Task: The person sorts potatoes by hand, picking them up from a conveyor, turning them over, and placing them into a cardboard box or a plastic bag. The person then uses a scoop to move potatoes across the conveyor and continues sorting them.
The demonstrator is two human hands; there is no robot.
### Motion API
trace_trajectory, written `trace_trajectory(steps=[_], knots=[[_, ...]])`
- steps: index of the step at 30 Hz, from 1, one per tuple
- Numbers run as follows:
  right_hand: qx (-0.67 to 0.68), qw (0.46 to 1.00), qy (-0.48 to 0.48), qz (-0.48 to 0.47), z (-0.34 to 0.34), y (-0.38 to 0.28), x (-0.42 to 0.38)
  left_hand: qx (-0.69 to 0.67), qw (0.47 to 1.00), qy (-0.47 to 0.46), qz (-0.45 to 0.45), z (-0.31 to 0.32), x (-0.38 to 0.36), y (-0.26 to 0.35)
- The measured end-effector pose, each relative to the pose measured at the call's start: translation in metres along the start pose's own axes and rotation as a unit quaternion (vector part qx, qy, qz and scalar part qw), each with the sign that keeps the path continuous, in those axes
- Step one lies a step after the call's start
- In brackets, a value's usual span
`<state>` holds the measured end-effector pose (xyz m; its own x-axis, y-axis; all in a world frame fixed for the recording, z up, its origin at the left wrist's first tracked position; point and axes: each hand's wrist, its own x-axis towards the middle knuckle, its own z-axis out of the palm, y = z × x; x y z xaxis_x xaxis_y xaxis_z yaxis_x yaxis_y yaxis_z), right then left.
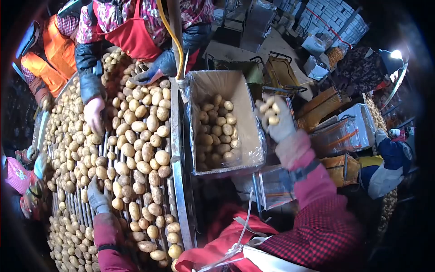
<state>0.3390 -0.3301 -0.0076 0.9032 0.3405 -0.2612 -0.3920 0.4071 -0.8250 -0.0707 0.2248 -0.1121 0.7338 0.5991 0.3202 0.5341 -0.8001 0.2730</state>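
My right hand [282, 124], in a pale glove, is raised just beyond the right wall of a cardboard box and is closed around several small potatoes [271, 109]. The plastic-lined box [247, 140] stands beside the conveyor's metal rail, with potatoes [219, 127] heaped in its bottom. Over on the roller conveyor [81, 201], my left hand [98, 198] reaches among loose potatoes [136, 154] in a grey glove. Its fingers point forward and apart, with no potato visibly gripped; some of the fingers are hard to make out.
Across the conveyor, a person in a red apron [131, 38] handles potatoes. Another in an orange vest [47, 59] stands at the far left. A metal post [176, 41] with a yellow cable rises beside the box. More boxes [342, 131] and a person bending [387, 158] are on the right.
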Motion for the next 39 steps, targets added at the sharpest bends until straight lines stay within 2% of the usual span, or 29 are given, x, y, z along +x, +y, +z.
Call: trace_trajectory(steps=[1, 2, 3, 4, 6, 7, 9, 12, 16, 18, 19, 20, 21, 22, 23, 24, 26, 27, 28, 29, 30, 31, 32, 33, 34, 36, 38, 39], knots=[[0.02, 0.996, 0.091, 0.002, 0.015, -0.016, 0.025, 0.002, 1.0, 0.003, 0.003, -0.001, 0.0, 0.001], [0.058, 0.996, 0.064, 0.01, 0.007, -0.032, 0.061, 0.002, 1.0, 0.003, 0.002, -0.005, -0.001, 0.007], [0.045, 0.999, -0.017, -0.017, -0.012, -0.044, 0.106, -0.008, 1.0, 0.009, 0.002, -0.001, -0.003, 0.002], [-0.001, 0.999, -0.025, -0.035, -0.016, -0.058, 0.13, -0.017, 1.0, 0.015, 0.002, 0.003, -0.002, -0.003], [-0.115, 0.977, 0.167, -0.062, 0.011, -0.062, 0.133, -0.003, 1.0, -0.011, -0.016, -0.007, 0.002, 0.01], [-0.113, 0.977, 0.17, -0.058, 0.008, -0.054, 0.13, -0.009, 1.0, 0.0, -0.009, -0.006, 0.003, 0.009], [-0.191, 0.944, 0.262, -0.053, -0.005, -0.031, 0.118, -0.033, 0.999, 0.016, -0.004, -0.004, 0.0, 0.013], [-0.172, 0.961, 0.215, -0.004, -0.055, 0.011, 0.08, -0.022, 0.999, -0.027, -0.039, -0.016, 0.005, 0.026], [-0.153, 0.966, 0.206, 0.017, -0.104, 0.03, 0.008, -0.047, 0.997, -0.048, -0.042, -0.004, 0.003, 0.006], [-0.145, 0.969, 0.194, 0.047, -0.129, 0.03, -0.028, -0.161, 0.984, -0.026, -0.076, 0.015, 0.001, -0.025], [-0.143, 0.958, 0.241, 0.063, -0.129, 0.022, -0.046, -0.165, 0.981, -0.048, -0.091, 0.014, 0.001, -0.029], [-0.04, 0.986, 0.157, 0.047, -0.177, 0.026, -0.057, -0.283, 0.943, -0.037, -0.172, 0.016, 0.003, -0.026], [-0.065, 0.973, 0.22, 0.031, -0.182, 0.021, -0.069, -0.323, 0.922, -0.01, -0.215, 0.005, 0.005, -0.006], [-0.091, 0.955, 0.28, 0.017, -0.186, 0.016, -0.082, -0.304, 0.936, 0.023, -0.178, -0.009, 0.005, 0.012], [-0.069, 0.963, 0.26, 0.001, -0.197, 0.006, -0.096, -0.281, 0.948, 0.056, -0.142, -0.023, 0.005, 0.031], [-0.093, 0.946, 0.31, 0.005, -0.193, -0.005, -0.103, -0.452, 0.873, 0.043, -0.176, -0.035, 0.001, 0.064], [-0.113, 0.934, 0.34, -0.003, -0.187, -0.022, -0.116, -0.499, 0.865, 0.009, -0.044, -0.054, -0.009, 0.122], [-0.115, 0.935, 0.336, -0.005, -0.183, -0.03, -0.118, -0.495, 0.868, -0.038, 0.014, -0.072, -0.013, 0.176], [-0.12, 0.937, 0.327, -0.008, -0.178, -0.035, -0.119, -0.494, 0.86, -0.121, 0.038, -0.078, -0.02, 0.206], [-0.124, 0.94, 0.318, -0.01, -0.173, -0.039, -0.119, -0.474, 0.857, -0.167, 0.113, -0.072, -0.027, 0.234], [-0.127, 0.941, 0.313, -0.01, -0.169, -0.041, -0.117, -0.486, 0.83, -0.217, 0.165, -0.061, -0.032, 0.267], [-0.132, 0.947, 0.292, -0.024, -0.166, -0.042, -0.114, -0.406, 0.83, -0.257, 0.284, -0.08, -0.026, 0.321], [-0.136, 0.952, 0.272, -0.039, -0.163, -0.044, -0.112, -0.428, 0.797, -0.326, 0.273, -0.09, -0.029, 0.364], [-0.13, 0.957, 0.255, -0.043, -0.161, -0.046, -0.11, -0.389, 0.795, -0.249, 0.393, -0.086, -0.029, 0.389], [-0.133, 0.957, 0.255, -0.045, -0.157, -0.05, -0.111, -0.357, 0.798, -0.296, 0.386, -0.096, -0.031, 0.404], [-0.15, 0.961, 0.224, -0.057, -0.142, -0.058, -0.115, -0.333, 0.808, -0.247, 0.419, -0.1, -0.029, 0.399], [-0.16, 0.961, 0.221, -0.041, -0.132, -0.063, -0.12, -0.293, 0.861, -0.187, 0.371, -0.098, -0.027, 0.366], [-0.154, 0.972, 0.171, -0.053, -0.137, -0.061, -0.122, -0.281, 0.885, -0.178, 0.326, -0.098, -0.029, 0.345]])
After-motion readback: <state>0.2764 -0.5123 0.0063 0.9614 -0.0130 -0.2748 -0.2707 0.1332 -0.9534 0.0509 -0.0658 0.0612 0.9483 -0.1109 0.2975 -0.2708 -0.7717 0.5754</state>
